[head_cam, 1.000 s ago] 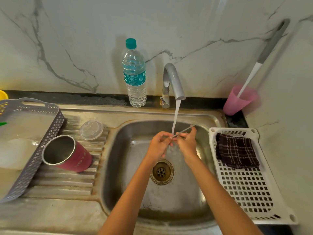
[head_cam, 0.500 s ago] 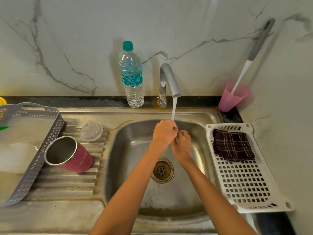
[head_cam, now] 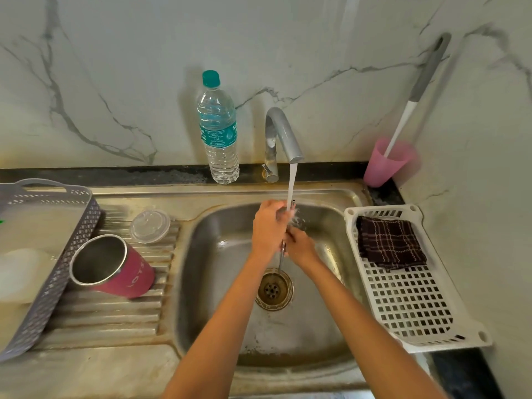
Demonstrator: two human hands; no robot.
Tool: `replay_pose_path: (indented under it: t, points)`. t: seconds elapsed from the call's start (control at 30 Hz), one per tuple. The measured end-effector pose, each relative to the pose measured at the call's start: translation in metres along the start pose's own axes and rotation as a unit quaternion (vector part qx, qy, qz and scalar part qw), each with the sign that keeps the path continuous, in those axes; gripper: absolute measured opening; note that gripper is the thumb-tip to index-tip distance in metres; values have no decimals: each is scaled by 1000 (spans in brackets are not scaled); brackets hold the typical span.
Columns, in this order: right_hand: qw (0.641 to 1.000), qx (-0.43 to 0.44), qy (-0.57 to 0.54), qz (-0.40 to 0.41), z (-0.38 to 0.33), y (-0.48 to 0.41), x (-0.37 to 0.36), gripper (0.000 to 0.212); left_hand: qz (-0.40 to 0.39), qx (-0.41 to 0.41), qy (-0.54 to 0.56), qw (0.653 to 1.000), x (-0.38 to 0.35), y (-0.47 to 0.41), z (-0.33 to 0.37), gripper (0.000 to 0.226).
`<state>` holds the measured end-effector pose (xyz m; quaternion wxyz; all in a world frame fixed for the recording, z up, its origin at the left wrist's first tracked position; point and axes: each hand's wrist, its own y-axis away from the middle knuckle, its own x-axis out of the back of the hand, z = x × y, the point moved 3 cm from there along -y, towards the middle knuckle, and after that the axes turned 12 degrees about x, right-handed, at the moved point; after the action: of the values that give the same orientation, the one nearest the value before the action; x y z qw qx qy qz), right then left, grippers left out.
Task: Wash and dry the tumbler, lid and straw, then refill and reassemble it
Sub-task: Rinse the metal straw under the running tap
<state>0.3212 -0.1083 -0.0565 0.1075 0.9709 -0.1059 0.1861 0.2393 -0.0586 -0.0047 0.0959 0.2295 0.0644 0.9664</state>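
Holding the straw [head_cam: 281,259] near upright under the tap [head_cam: 283,133] stream, over the sink [head_cam: 218,283] drain: your left hand [head_cam: 269,226] wraps its upper part and your right hand [head_cam: 300,249] curls round it just below. Set aside on the draining board [head_cam: 115,318]: tumbler [head_cam: 115,269] on its side, lid [head_cam: 149,226] flat behind it; cloth [head_cam: 390,244] in the white tray [head_cam: 417,312], water bottle [head_cam: 218,131] beside the tap. Status, by judgement: straw rinse under way; drying, refill and reassembly outstanding; whether tumbler and lid are washed, you cannot tell.

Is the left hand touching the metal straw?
Touching. In the head view the left hand curls round the straw: its tip pokes out above the hand, its lower end below.
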Motion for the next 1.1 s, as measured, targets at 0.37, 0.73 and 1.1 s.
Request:
replay_pose_path:
  t: [0.37, 0.73, 1.1]
  points:
    - [998, 29, 41, -44, 7, -1, -10, 20, -7, -23, 1, 1000, 4, -1, -1, 8]
    - [991, 107, 71, 39, -18, 3, -5, 18, 2, 25, 121, 992, 19, -2, -2, 19]
    - [988, 107, 91, 56, -2, 18, -7, 13, 96, 121, 317, 936, 76, 8, -53, 12]
